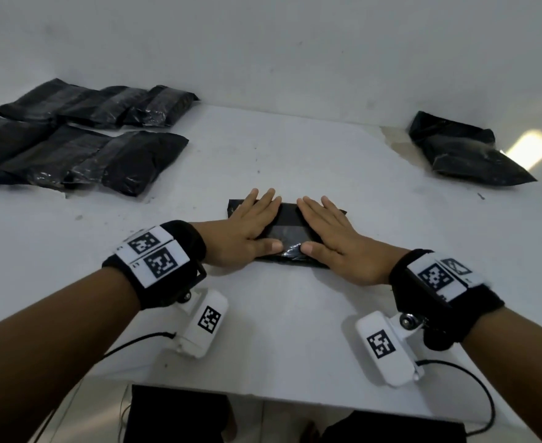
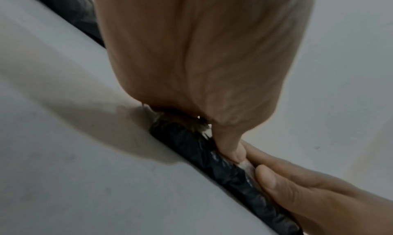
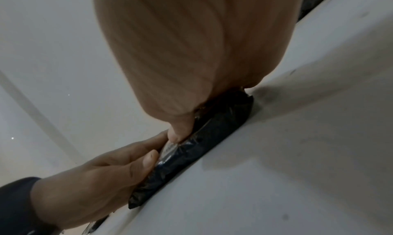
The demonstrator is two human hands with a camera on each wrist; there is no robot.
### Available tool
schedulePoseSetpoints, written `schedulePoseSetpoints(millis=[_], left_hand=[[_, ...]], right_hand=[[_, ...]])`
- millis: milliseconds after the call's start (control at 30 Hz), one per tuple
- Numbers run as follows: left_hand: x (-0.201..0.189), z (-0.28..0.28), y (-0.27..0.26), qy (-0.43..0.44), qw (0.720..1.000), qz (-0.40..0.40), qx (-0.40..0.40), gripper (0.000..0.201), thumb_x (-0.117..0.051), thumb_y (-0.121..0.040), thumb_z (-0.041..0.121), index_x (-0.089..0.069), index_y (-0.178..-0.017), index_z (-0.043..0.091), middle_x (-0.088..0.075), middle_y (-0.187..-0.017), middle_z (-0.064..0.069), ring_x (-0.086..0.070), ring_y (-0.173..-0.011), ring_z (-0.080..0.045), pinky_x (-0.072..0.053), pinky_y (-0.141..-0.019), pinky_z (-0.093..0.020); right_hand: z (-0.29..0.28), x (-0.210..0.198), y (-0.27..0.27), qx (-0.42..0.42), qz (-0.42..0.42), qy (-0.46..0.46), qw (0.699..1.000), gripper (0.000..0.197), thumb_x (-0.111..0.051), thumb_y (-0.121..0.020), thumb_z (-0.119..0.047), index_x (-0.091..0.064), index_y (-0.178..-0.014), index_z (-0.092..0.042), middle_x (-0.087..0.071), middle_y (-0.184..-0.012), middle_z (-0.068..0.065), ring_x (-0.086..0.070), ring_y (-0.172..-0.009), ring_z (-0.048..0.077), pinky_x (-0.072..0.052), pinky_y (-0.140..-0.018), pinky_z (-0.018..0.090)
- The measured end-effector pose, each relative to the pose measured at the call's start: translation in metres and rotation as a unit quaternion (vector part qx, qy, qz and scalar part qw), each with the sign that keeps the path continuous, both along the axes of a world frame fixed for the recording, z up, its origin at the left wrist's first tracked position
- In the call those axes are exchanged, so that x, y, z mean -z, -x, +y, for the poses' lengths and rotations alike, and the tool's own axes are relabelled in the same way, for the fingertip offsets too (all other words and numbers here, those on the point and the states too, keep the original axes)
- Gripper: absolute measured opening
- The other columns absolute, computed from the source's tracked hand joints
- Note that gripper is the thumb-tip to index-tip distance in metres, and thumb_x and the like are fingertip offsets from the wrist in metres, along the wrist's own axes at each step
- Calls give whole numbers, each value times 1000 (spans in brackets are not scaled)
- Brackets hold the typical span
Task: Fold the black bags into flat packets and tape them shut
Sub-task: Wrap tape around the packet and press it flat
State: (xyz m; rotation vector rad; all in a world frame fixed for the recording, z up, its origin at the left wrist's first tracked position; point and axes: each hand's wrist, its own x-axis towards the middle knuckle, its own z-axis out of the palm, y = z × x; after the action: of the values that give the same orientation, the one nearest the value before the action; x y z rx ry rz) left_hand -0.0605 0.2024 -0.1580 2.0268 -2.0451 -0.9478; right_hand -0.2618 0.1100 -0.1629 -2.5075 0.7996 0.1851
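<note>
1. Nearest: white camera units hanging under both wrists, black wrist straps point(image 1: 170, 266) with square printed markers, thin cables trailing off the near edge of the white tabletop point(image 1: 295, 340).
2. Mid-tabletop: left hand point(image 1: 250, 230) and right hand point(image 1: 336, 241) laid flat, fingers straight, pressing down on one folded black packet point(image 1: 290, 233); nothing gripped.
3. Thumbs nearly meeting on a strip of clear shiny tape point(image 1: 290, 249) across the packet's near side; palms covering most of the packet, ends and middle showing.
4. Far left: cluster of taped black packets point(image 1: 81, 139) in two overlapping rows, well apart from the hands.
5. Far right: loose black bags point(image 1: 461, 151) stacked near the back edge, beside a bright light patch point(image 1: 531, 148).
6. Behind: plain white wall point(image 1: 295, 52).
</note>
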Motion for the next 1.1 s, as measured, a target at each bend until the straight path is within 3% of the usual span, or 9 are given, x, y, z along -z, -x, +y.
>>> schedulePoseSetpoints(millis=[100,367,533,600,633,700,833,1000,1100], left_hand=[[2,2,-7,10,1000,25,1,80,-45,-102,37,14,-154,25,28,-158,14,30,-141,-1,9,-118,-26],[4,6,-18,9,997,81,-18,77,-50,-102,20,4,-156,28,18,-160,19,23,-142,4,6,-114,-19],[-1,6,-3,11,991,120,-66,68,-37,-100,13,-2,-157,26,11,-162,18,18,-144,3,4,-113,-19],[-4,6,5,20,989,116,-86,56,-35,-103,25,-15,-156,25,-3,-163,17,9,-146,3,2,-113,-19],[-5,5,7,29,989,109,-99,46,-34,-104,32,-29,-149,23,-19,-157,14,-4,-145,2,-3,-114,-20],[-4,0,13,69,989,70,-111,35,-33,-104,42,-43,-126,17,-40,-133,9,-27,-131,-8,-17,-116,-29],[5,-8,22,92,988,-11,-120,54,-31,-103,43,-27,-147,12,-28,-150,-4,-17,-142,-22,-20,-117,-40],[15,-8,25,135,980,-5,-146,54,-35,-104,30,-20,-151,9,-22,-155,-6,-12,-145,-23,-17,-118,-43],[16,-8,22,153,976,22,-155,51,-37,-104,23,-22,-151,10,-23,-154,-6,-14,-143,-23,-19,-117,-43]], right_hand=[[-4,1,4,-7,-5,-19,1000,71,-34,-105,-37,14,-156,-22,20,-162,-12,29,-143,3,14,-111,18],[-12,-4,9,-13,1,-83,997,73,-40,-105,-30,12,-156,-30,20,-161,-19,27,-142,-5,9,-111,16],[-1,-6,1,60,-57,-109,991,63,-40,-104,-26,-6,-157,-32,1,-163,-21,13,-146,-6,2,-115,21],[3,-5,-4,86,-85,-87,989,52,-34,-106,-37,-18,-155,-29,-16,-160,-15,2,-149,1,-5,-116,24],[5,-4,-7,95,-98,-68,988,49,-32,-105,-41,-25,-152,-27,-26,-155,-12,-8,-148,5,-11,-117,26],[5,-2,-14,98,-115,-22,988,44,-32,-105,-43,-39,-141,-21,-42,-139,-7,-29,-137,14,-27,-111,32],[3,4,-22,90,-103,31,990,34,-34,-105,-37,-42,-129,-15,-45,-119,-5,-38,-121,19,-30,-94,29],[7,7,-25,98,-106,48,988,31,-36,-104,-31,-40,-128,-13,-43,-119,-2,-35,-124,21,-33,-104,44],[6,7,-24,102,-120,44,987,30,-36,-104,-25,-41,-131,-12,-47,-128,6,-35,-123,21,-32,-103,42]])
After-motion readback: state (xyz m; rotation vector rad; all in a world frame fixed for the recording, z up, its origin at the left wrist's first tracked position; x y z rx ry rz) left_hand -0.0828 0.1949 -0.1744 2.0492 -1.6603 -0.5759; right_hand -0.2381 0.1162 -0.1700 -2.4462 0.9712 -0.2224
